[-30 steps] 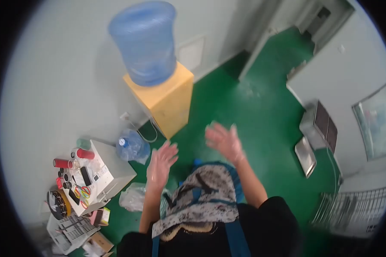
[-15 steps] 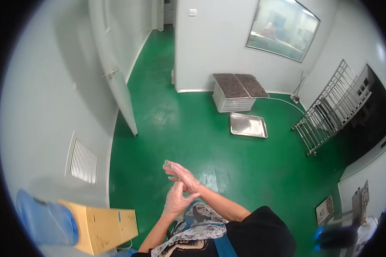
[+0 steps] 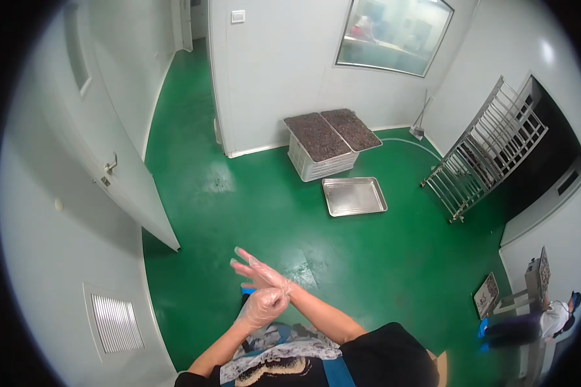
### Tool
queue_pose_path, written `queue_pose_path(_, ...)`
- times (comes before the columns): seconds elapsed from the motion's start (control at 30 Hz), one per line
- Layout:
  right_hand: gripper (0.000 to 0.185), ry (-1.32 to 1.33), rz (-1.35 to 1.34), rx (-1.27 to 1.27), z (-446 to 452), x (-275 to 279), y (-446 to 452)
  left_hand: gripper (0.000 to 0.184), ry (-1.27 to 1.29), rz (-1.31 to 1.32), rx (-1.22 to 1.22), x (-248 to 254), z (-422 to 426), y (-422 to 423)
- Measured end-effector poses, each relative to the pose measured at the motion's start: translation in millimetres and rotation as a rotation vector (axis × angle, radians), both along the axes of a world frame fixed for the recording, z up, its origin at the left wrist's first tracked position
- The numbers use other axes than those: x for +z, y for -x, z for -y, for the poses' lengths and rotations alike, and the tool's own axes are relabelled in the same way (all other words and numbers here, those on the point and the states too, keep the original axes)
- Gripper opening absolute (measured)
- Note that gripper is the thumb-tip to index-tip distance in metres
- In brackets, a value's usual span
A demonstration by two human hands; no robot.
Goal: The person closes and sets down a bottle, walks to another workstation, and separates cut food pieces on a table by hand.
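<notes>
Both my hands wear thin clear plastic gloves. My right hand (image 3: 262,273) is open, with its fingers stretched out and apart toward the upper left. Below it, my left hand (image 3: 263,308) is closed in a fist at the right wrist, gripping the cuff of the plastic glove (image 3: 285,286) there. Its fingertips are partly hidden. A patterned apron with a blue strap (image 3: 337,371) covers my front, over a black top.
On the green floor (image 3: 252,213) stand stacked white crates (image 3: 319,169) under two trays of dark material (image 3: 316,135). Nearby lie a metal tray (image 3: 355,196) and a wheeled rack (image 3: 481,155). A door (image 3: 103,129) is at left. A co-worker (image 3: 552,319) stands at right.
My left hand has closed at the right wrist, and the right fingers have spread. My view has shifted, the water dispenser has left it, and the co-worker shows more fully.
</notes>
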State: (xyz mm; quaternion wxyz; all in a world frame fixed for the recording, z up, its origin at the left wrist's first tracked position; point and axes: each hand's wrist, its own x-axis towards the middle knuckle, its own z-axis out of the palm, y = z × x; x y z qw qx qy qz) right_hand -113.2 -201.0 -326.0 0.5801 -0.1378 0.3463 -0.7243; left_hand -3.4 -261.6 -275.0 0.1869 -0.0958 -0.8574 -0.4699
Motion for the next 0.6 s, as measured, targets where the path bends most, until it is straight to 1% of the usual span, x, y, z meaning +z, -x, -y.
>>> queue_pose_path(0.07,0.085,-0.028,-0.155,0.021,38.4,-7.4,40.2,0.024,-0.002,0.011,-0.052,-7.4,40.0,38.5)
queue_pose_path(0.1,0.085,-0.122,-0.155,-0.038,56.8,10.1,59.9,0.024,0.004,-0.001,-0.062,-6.8,64.5,66.3)
queue_pose_path(0.13,0.085,-0.128,-0.158,-0.046,73.2,8.5,84.1,0.023,-0.019,0.009,-0.107,-5.9,83.6,87.6)
queue_pose_path(0.17,0.082,-0.102,-0.165,-0.066,87.7,1.3,110.5,0.023,-0.047,0.021,-0.15,-5.1,99.7,107.9)
queue_pose_path(0.2,0.079,-0.078,-0.172,-0.083,98.3,-0.1,131.7,0.023,-0.043,-0.02,-0.162,-2.5,113.4,128.8)
queue_pose_path(0.23,0.068,-0.057,-0.142,-0.2,109.8,15.7,146.3,0.023,-0.054,-0.013,-0.167,-2.0,124.7,148.7)
queue_pose_path(0.3,0.061,-0.073,-0.135,-0.321,128.0,26.3,182.1,0.024,-0.09,-0.017,-0.195,-2.5,150.8,186.5)
queue_pose_path(0.33,0.06,-0.119,-0.137,-0.417,139.8,32.8,200.7,0.029,-0.046,0.057,-0.202,0.9,169.1,205.6)
queue_pose_path(0.37,0.059,-0.149,-0.087,-0.468,149.5,38.5,219.6,0.029,-0.049,0.058,-0.208,6.0,187.7,223.8)
queue_pose_path(0.43,0.056,-0.163,-0.016,-0.573,170.1,54.3,254.6,0.032,0.137,0.346,-0.203,23.1,224.8,259.8)
queue_pose_path(0.47,0.056,-0.164,-0.02,-0.575,181.8,55.1,273.4,0.032,0.136,0.342,-0.204,19.1,238.4,279.5)
queue_pose_path(0.53,0.054,-0.188,-0.016,-0.636,208.6,52.7,311.3,0.036,-0.017,0.296,-0.209,3.9,263.8,320.2)
queue_pose_path(0.57,0.052,-0.18,-0.005,-0.631,229.8,49.2,336.2,0.042,-0.031,0.351,-0.256,-6.7,285.1,346.5)
queue_pose_path(0.6,0.052,-0.179,-0.007,-0.63,253.4,45.7,363.7,0.042,-0.031,0.35,-0.255,-7.6,307.1,371.7)
